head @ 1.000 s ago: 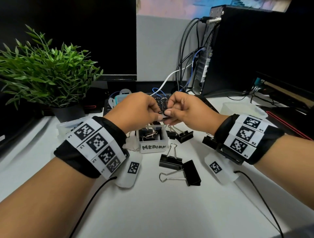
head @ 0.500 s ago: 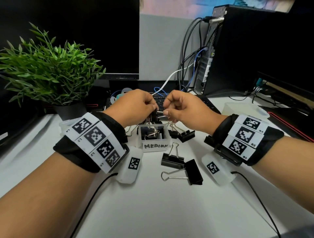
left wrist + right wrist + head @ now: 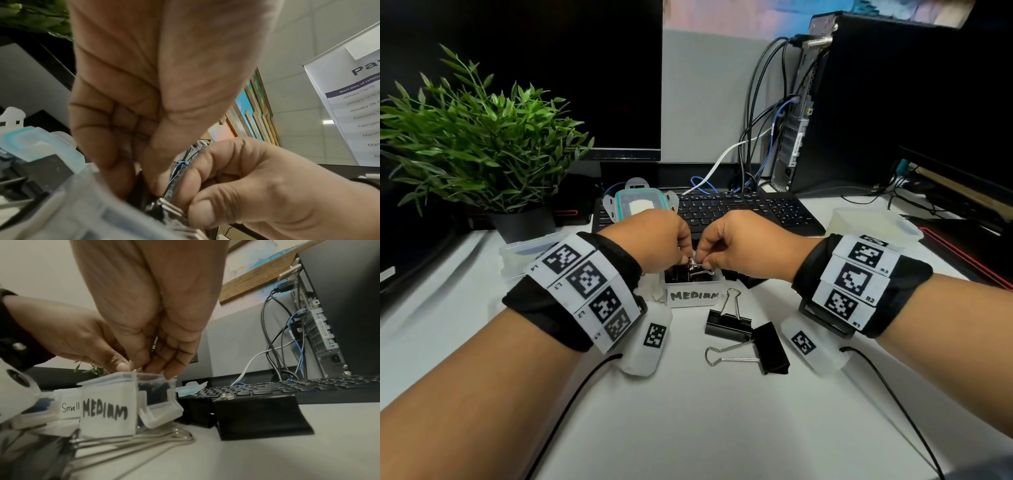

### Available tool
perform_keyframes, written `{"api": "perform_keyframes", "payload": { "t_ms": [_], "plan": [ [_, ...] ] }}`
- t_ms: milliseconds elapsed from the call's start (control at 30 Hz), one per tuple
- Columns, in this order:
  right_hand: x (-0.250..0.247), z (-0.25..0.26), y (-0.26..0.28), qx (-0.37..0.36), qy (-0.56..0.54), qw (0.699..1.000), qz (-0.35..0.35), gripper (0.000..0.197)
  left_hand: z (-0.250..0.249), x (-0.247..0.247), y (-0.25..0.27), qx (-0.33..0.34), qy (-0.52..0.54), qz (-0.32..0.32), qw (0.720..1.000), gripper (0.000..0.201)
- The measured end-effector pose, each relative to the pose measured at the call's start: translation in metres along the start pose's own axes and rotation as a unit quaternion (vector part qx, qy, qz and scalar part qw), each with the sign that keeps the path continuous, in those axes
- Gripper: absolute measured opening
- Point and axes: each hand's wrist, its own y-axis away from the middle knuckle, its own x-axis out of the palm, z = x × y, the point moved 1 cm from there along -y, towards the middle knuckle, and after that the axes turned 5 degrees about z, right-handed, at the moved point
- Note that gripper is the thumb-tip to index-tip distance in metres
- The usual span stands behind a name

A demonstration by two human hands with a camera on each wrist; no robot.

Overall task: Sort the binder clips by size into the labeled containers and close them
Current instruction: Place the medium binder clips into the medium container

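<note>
Both hands meet over the open clear container labeled MEDIUM (image 3: 693, 296) (image 3: 107, 410). My left hand (image 3: 683, 255) (image 3: 144, 186) and my right hand (image 3: 703, 262) (image 3: 197, 209) (image 3: 148, 368) pinch one binder clip (image 3: 698, 270) (image 3: 164, 209) together at the container's mouth. The left fingers hold its black body, the right fingers its silver wire handles. More black clips lie inside the container. Two large black clips (image 3: 727, 322) (image 3: 770, 347) lie on the white desk in front of it. A container labeled Small (image 3: 69, 408) stands to the left of MEDIUM.
A teal-rimmed lid (image 3: 640, 205) lies on the keyboard (image 3: 743, 209) behind my hands. A clear box (image 3: 524, 255) sits left by the potted plant (image 3: 479, 147), another clear container (image 3: 873, 222) at right. More large clips (image 3: 257, 415) lie right of MEDIUM. A computer tower (image 3: 859, 102) stands behind.
Both hands have come down together with the clip, from above the MEDIUM container to its mouth. The clips on the desk have not moved.
</note>
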Motion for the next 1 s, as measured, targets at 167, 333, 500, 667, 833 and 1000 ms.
{"api": "perform_keyframes", "payload": {
  "t_ms": [167,333,500,667,833,1000],
  "plan": [
    [0.0054,0.0070,-0.0019,-0.015,0.053,0.998,0.027,0.012,-0.0001,0.0013,0.0011,0.006,-0.023,0.000,1.000,0.014],
    [0.0069,0.0095,-0.0010,-0.020,0.084,0.996,0.024,0.014,0.0014,0.0012,0.0010,-0.004,-0.032,-0.007,0.999,0.016],
    [0.0070,0.0079,0.0001,-0.008,0.085,0.996,0.032,0.013,0.0020,0.0002,0.0015,-0.024,-0.040,0.006,0.999,0.010],
    [0.0071,0.0087,0.0019,0.000,0.055,0.998,0.036,0.010,0.0044,-0.0032,0.0026,-0.016,-0.054,0.014,0.998,0.017],
    [0.0076,0.0049,-0.0008,0.018,0.079,0.996,0.038,0.014,0.0089,-0.0028,0.0032,-0.016,-0.054,0.041,0.998,0.022],
    [0.0064,0.0053,-0.0028,0.017,0.074,0.996,0.046,0.015,0.0063,-0.0019,0.0018,-0.009,-0.037,0.036,0.999,0.017]
  ]
}}
